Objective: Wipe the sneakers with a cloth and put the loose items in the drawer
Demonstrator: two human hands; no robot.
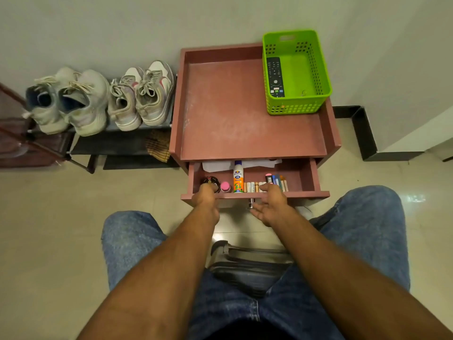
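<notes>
Two pairs of sneakers (98,99) sit well beyond the left hand (205,195), whose fingers curl over the open drawer's (255,195) front edge, likely to shut it; the right hand (270,202) hovers relaxed beside the handle (251,203).
</notes>
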